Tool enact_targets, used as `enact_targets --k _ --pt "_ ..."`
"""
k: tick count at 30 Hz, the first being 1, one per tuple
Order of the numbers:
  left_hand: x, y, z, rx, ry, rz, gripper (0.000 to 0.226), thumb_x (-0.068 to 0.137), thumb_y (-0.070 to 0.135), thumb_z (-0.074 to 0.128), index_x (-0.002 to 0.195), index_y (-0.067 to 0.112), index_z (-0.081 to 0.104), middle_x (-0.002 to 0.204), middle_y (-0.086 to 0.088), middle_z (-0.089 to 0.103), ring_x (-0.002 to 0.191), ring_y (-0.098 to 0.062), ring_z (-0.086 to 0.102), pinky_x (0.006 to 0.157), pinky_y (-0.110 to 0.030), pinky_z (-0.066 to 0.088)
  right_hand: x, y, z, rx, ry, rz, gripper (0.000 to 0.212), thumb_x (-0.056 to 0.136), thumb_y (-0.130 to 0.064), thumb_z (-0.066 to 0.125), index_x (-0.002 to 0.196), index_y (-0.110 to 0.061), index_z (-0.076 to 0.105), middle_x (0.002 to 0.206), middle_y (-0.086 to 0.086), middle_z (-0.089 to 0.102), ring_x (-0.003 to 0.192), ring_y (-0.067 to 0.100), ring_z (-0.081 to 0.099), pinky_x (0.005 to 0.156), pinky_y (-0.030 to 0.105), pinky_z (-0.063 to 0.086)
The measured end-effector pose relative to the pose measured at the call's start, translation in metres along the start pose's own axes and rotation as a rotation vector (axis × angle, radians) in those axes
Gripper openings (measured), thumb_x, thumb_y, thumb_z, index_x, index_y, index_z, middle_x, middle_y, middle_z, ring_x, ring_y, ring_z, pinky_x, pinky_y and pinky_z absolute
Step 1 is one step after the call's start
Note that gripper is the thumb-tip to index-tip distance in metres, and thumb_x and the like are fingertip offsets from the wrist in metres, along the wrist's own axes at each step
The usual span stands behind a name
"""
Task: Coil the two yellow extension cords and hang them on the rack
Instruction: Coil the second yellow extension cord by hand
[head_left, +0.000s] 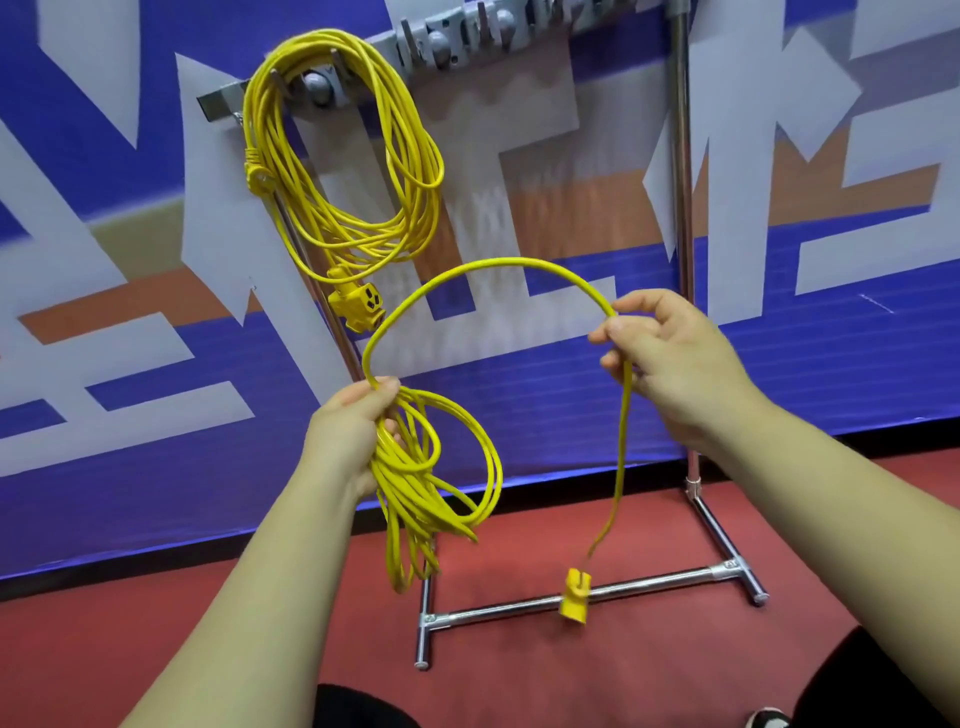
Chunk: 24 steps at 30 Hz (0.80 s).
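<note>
Yellow: one hung cord (258, 130), one held cord (402, 483), one rack (681, 156).

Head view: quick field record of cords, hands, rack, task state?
hung cord: coiled, on a rack hook, socket end dangling
held cord: partly coiled, loops hang from left hand
left hand: grips the top of the loops
right hand: pinches the loose strand; cord arcs between hands
plug: dangles below right hand, low by the rack's base bar
task state: one cord hung, second not yet fully coiled
</note>
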<state>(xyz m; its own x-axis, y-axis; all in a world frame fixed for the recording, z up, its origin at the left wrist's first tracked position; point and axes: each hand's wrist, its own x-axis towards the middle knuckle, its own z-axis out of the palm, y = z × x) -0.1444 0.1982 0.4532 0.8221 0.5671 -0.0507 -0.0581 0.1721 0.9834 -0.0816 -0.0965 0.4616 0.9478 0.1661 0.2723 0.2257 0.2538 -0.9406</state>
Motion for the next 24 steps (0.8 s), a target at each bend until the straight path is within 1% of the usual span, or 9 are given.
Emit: enact_targets --k 2,5,9,12,15,18,20,23,24 --pt "-0.002 -0.006 0.002 0.023 -0.052 -0.059 0.022 0.092 -0.001 0.064 0.113 0.007 0.066 0.07 -0.01 0.053 0.044 -0.012 0.046 0.044 -0.022 0.042 -0.004 -0.006 0.004 0.016 -0.033 0.028 0.01 0.099 -0.01 0.055 0.104 -0.018 0.057 0.086 -0.001 0.075 0.06 0.009 0.054 0.059 0.027 0.049" --pt "-0.003 -0.013 0.002 0.003 -0.12 -0.142 0.034 0.089 -0.013 0.056 0.115 0.009 0.064 0.063 -0.009 0.054 0.043 -0.013 0.048 0.044 -0.024 0.043 -0.013 0.008 0.003 -0.042 -0.144 0.112 0.007 0.1 -0.007 0.053 0.099 -0.013 0.056 0.086 0.003 0.074 0.054 0.01 0.045 0.054 0.028 0.036" --pt "0.003 -0.02 -0.007 -0.035 -0.14 -0.246 0.047 0.088 -0.013 0.047 0.124 0.016 0.058 0.07 -0.011 0.054 0.048 -0.014 0.049 0.047 -0.025 0.045 -0.016 0.019 -0.015 0.007 -0.313 0.321 0.008 0.103 -0.011 0.05 0.097 -0.011 0.054 0.088 0.004 0.071 0.048 0.009 0.03 0.045 0.023 0.024" --pt "0.004 -0.02 -0.012 -0.145 -0.165 -0.291 0.053 0.077 -0.004 0.038 0.121 0.017 0.058 0.072 -0.01 0.049 0.051 -0.016 0.048 0.051 -0.025 0.044 -0.018 0.021 -0.036 -0.053 -0.441 0.523 0.01 0.103 -0.012 0.05 0.095 -0.009 0.056 0.073 -0.002 0.068 0.044 0.005 0.029 0.041 0.017 0.021" --pt "0.003 -0.017 -0.013 -0.239 -0.192 -0.263 0.056 0.07 0.008 0.04 0.123 0.013 0.058 0.073 -0.009 0.049 0.05 -0.016 0.047 0.053 -0.024 0.044 -0.02 0.028 -0.052 -0.245 -0.483 0.68 0.012 0.1 -0.01 0.052 0.092 -0.007 0.06 0.073 0.001 0.067 0.043 0.005 0.031 0.039 0.016 0.019" --pt "0.001 -0.017 -0.009 -0.239 -0.15 -0.21 0.044 0.09 0.015 0.048 0.134 0.018 0.054 0.072 -0.007 0.054 0.048 -0.013 0.048 0.049 -0.022 0.043 -0.02 0.042 -0.062 -0.436 -0.454 0.823 0.013 0.097 -0.009 0.055 0.096 -0.001 0.065 0.058 0.0 0.061 0.039 0.005 0.032 0.039 0.015 0.019" --pt "0.001 -0.018 -0.006 -0.226 -0.13 -0.147 0.041 0.097 0.015 0.055 0.137 0.021 0.051 0.069 -0.005 0.056 0.045 -0.01 0.048 0.046 -0.02 0.042 -0.018 0.053 -0.066 -0.519 -0.437 0.885 0.018 0.094 -0.01 0.059 0.101 0.004 0.068 0.07 0.007 0.062 0.041 0.007 0.033 0.04 0.015 0.019" --pt "-0.002 -0.014 -0.003 -0.183 -0.141 -0.038 0.047 0.097 0.007 0.056 0.142 0.02 0.048 0.07 -0.005 0.059 0.046 -0.009 0.047 0.045 -0.02 0.041 -0.016 0.072 -0.072 -0.671 -0.464 0.978 0.024 0.093 -0.012 0.06 0.102 0.008 0.069 0.072 0.011 0.058 0.042 0.009 0.03 0.039 0.014 0.019" --pt "-0.003 -0.013 -0.002 -0.178 -0.141 -0.007 0.047 0.097 0.003 0.056 0.141 0.019 0.049 0.072 -0.006 0.06 0.047 -0.01 0.047 0.045 -0.02 0.042 -0.016 0.077 -0.073 -0.703 -0.48 0.998 0.028 0.092 -0.012 0.06 0.106 0.01 0.068 0.079 0.014 0.058 0.045 0.01 0.029 0.04 0.014 0.019"
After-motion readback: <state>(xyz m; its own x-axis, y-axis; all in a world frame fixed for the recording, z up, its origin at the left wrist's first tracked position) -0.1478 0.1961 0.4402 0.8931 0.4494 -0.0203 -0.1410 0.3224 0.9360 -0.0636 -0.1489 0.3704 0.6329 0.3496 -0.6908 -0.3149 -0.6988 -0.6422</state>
